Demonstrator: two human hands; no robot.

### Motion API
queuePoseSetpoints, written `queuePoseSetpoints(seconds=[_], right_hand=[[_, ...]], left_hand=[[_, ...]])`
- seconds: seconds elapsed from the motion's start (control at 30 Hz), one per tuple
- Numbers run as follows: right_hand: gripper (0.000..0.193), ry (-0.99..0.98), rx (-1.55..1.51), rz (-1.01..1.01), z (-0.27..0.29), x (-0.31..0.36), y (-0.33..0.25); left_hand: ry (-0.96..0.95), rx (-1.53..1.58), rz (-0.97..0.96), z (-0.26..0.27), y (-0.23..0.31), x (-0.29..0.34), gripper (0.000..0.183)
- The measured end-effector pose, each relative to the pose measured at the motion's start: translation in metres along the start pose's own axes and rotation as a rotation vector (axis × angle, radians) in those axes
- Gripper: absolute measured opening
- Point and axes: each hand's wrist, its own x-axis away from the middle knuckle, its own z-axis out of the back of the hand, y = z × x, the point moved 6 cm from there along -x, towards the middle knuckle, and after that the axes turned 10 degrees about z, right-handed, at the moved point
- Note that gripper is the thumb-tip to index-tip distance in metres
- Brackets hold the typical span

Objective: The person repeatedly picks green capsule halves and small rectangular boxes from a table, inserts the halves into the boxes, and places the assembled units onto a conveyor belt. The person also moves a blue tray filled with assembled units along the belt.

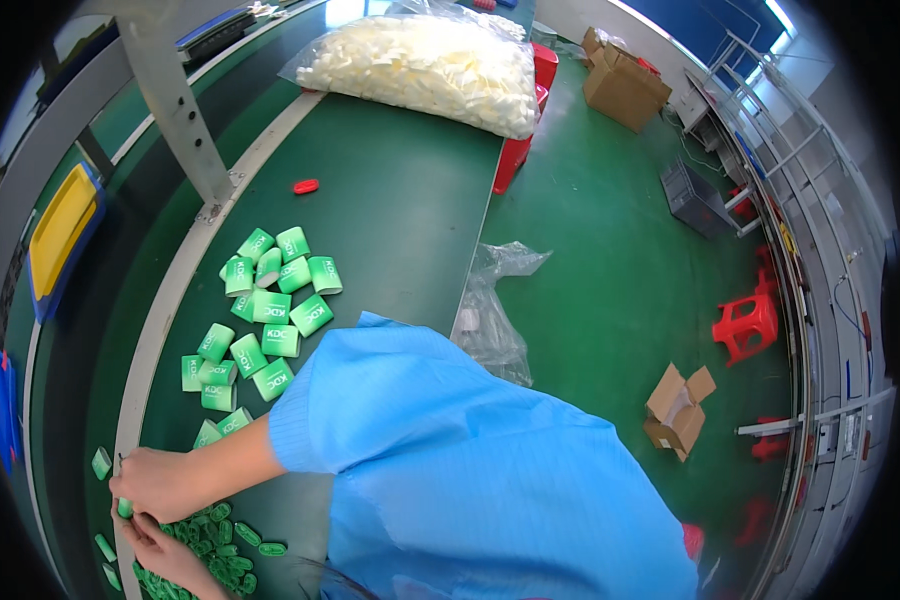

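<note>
**Both hands closed on one small green piece at the table's near corner**

Right hand [165, 483] of mine is curled almost into a fist, fingers folded tight, and it pinches a small green plastic piece [125, 508] that pokes out below my knuckles. My left hand [165, 555] sits just under it, fingers bent and partly closed, its fingertips touching the same piece from below. How the pads sit on it I cannot tell; the piece is mostly covered.

What shows of the small green plastic piece runs roughly up and down in the picture, its long axis pointing away from me toward the pale metal rail [170, 290] that edges the dark green work table [390, 200].

Taking that rail as the landmark: my hands meet right against its near end. Just inside the rail, under my left hand, lies a heap of flat green oval plastic parts [225, 540]. Farther along the rail, well apart from my hands, stands a loose cluster of green cylindrical caps with white bands [265, 300], most tipped on their sides. Beyond them, near the rail, lies a single small red oval part [306, 186]. At the far end is a clear plastic bag of white pieces [420, 65]. My blue sleeve [390, 400] covers the table's near edge.
</note>
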Motion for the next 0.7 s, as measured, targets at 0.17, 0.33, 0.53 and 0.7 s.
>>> queuePoseSetpoints(seconds=[0.17, 0.33, 0.53, 0.7], right_hand=[[0.019, 0.136, -0.163, -0.075, 0.005, -0.015, 0.029], [0.017, 0.133, 0.214, -0.326, 0.008, -0.057, 0.13], [0.021, -0.153, 0.622, -0.466, 0.02, -0.067, 0.193], [0.027, -0.004, 0.216, -0.397, 0.063, -0.051, 0.162]], left_hand=[[-0.184, 0.416, -0.011, -0.015, -0.016, -0.026, 0.039], [-0.112, -0.227, -0.247, -0.005, -0.028, -0.045, 0.041], [-0.132, -0.434, -0.308, -0.015, -0.006, -0.022, 0.026], [-0.074, -0.373, -0.401, -0.012, 0.003, -0.018, 0.019]])
